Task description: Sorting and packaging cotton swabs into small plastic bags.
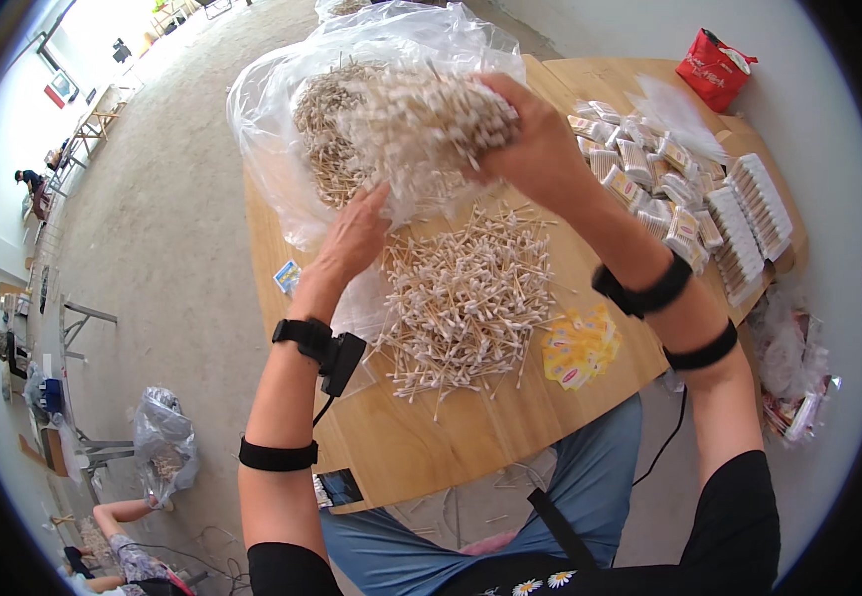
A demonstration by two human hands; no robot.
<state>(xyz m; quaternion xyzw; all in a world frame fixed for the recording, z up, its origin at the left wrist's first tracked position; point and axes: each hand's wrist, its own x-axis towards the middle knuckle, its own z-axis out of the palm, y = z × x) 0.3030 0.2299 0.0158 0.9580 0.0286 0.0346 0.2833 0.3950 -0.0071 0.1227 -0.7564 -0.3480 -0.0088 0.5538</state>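
A large bunch of cotton swabs (436, 114), blurred by motion, is held up over the far part of the table. My right hand (528, 139) grips it from the right, thumb along its lower side. My left hand (359, 230) reaches its lower left edge, the fingertips partly hidden among the swabs. Behind the bunch, a clear plastic bag (257, 109) lies spread with more loose swabs (329, 139) in it. Nearer me is a wide heap of loose cotton swabs (466, 298) with wooden sticks, lying in mixed directions.
Small packs of swabs (684, 233) pile up at the right of the wooden table (421, 467), beside rows of packs (757, 209). Yellow labels (580, 346) lie right of the heap. A red bag (716, 70) stands at the far right corner. Another person's arm (123, 515) shows lower left.
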